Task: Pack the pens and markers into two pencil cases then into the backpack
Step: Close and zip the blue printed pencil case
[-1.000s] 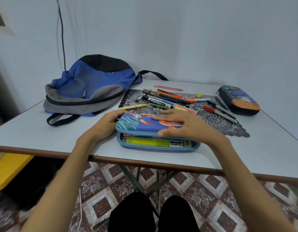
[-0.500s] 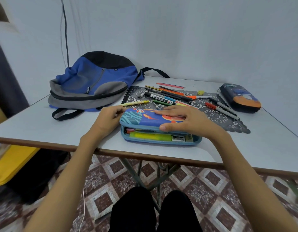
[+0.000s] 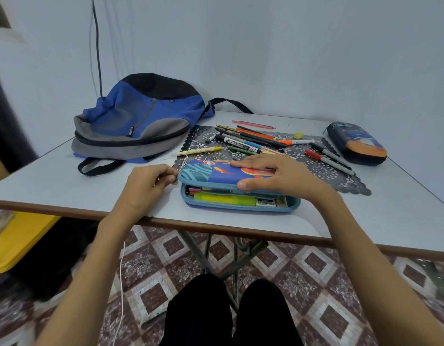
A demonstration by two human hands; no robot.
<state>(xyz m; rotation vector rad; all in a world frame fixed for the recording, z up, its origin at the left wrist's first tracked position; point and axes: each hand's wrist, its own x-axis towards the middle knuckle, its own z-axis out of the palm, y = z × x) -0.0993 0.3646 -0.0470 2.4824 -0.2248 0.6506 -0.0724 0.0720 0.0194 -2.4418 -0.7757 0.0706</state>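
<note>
pencil case (image 3: 208, 171) still ajar, left hand (image 3: 146, 186) withdrawn

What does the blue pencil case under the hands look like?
The pencil case is a hard-looking blue shell with orange and teal pictures on its lid. It lies flat near the front edge of the table, its lid half shut, so a yellow-green highlighter and pens show inside. The right hand presses on the lid; the curled fingers of the left hand touch its left corner.

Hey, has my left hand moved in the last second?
Yes. The left hand has slid left, off the case's far left corner, and now sits just beside its left end.
</note>
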